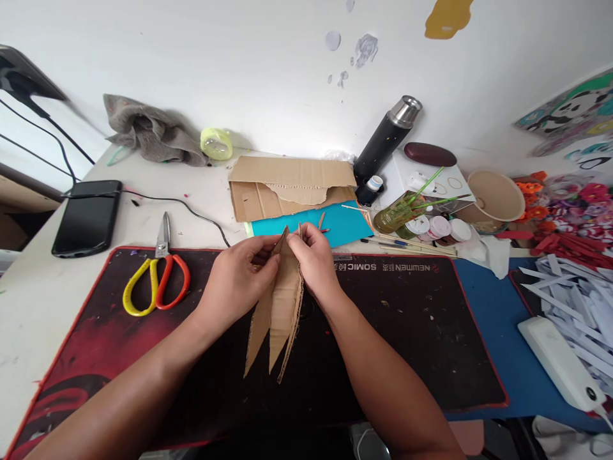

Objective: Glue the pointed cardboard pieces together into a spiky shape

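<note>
Several long, pointed cardboard strips (283,306) hang between my two hands, their tips fanned apart toward me. My left hand (244,265) is closed on the left side of the strips near their upper end, thumb pressed on the cardboard. With thumb and fingers pinched, my right hand (313,255) grips the upper right edge. Part of the upper ends is hidden behind my fingers. Beneath the hands lies a black desk mat (393,345) with a red border. To the left, scissors (160,275) with one yellow and one red handle rest across its upper edge.
Behind my hands, a folded cardboard piece (292,172) lies by a blue sheet (345,223). A black thermos (383,140), a glass jar (395,214) and small pots stand at the back right. A phone (89,217) lies left; paper strips (575,300) are heaped right.
</note>
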